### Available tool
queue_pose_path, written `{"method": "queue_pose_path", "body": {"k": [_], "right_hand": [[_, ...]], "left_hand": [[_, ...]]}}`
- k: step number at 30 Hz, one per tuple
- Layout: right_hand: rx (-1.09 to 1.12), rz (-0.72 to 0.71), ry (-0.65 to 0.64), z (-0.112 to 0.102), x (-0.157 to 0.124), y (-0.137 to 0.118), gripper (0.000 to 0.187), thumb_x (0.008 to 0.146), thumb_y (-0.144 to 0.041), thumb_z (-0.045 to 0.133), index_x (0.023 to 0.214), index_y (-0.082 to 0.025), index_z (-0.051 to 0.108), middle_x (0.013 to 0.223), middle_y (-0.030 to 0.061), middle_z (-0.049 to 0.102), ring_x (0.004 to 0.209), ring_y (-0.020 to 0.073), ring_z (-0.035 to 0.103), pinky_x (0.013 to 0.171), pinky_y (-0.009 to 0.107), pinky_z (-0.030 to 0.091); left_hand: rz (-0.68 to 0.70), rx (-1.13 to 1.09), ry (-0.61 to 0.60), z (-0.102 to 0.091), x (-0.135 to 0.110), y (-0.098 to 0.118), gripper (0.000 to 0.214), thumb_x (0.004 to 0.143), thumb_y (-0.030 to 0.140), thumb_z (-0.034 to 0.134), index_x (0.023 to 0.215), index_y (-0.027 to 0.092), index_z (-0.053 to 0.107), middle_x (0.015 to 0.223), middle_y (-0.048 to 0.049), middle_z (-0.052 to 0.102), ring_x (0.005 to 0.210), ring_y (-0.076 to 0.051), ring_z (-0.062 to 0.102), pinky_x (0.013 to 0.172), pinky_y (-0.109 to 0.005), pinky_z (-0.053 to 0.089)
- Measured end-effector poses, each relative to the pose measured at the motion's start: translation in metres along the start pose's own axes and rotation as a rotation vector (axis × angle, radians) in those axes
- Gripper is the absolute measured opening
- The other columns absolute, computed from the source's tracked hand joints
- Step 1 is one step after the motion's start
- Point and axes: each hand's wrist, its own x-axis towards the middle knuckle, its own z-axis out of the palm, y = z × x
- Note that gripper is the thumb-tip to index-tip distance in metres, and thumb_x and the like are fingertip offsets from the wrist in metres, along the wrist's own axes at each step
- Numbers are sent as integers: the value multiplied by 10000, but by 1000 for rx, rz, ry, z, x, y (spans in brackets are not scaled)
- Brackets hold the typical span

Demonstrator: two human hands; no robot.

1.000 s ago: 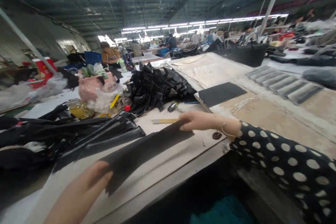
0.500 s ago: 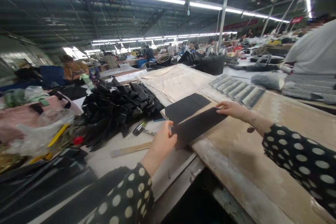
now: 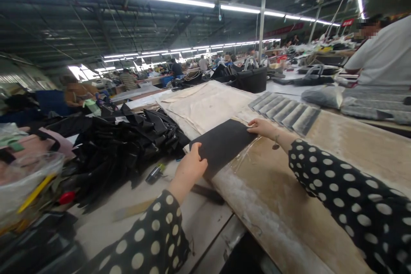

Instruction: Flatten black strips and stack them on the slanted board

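A flat black strip of material [image 3: 223, 144] lies on the stained brown board [image 3: 289, 197], covering a second black piece under it. My left hand [image 3: 189, 170] grips the strip's near-left end, fingers curled over its edge. My right hand [image 3: 261, 127] rests on the strip's far-right end, fingers pressed together on it. Both arms wear black sleeves with white dots.
A heap of black cut pieces [image 3: 128, 141] sits left of the strip, with a small tool [image 3: 154, 173] and a wooden ruler [image 3: 131, 210] near it. Grey padded strips [image 3: 285, 111] lie beyond. A person in white [image 3: 382, 60] sits at right. Cream cloth [image 3: 205, 105] covers the table behind.
Both hands carried the black strip from the left pile rightward and laid it onto the other black piece on the board. The view swung right.
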Motion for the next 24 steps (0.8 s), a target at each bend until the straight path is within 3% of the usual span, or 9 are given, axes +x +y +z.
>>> {"method": "queue_pose_path", "body": {"k": [10,24], "right_hand": [[-106,13,8,3,1,-1,337,697,-248,612,1005,-116,586,939,81,641,841,166,585,735,238,437],[-230,-37,22,8,10,8,331,713,-276,592,999,-110,576,882,72,636,766,158,583,688,248,448]], "left_hand": [[-8,-14,-24,9,1,-7,543,722,249,477,1243,150,356,718,-11,586,656,-160,545,570,-244,356],[-38,-6,-22,10,1,-7,518,730,256,499,1223,173,363,777,-25,600,712,-166,567,606,-248,383]]}}
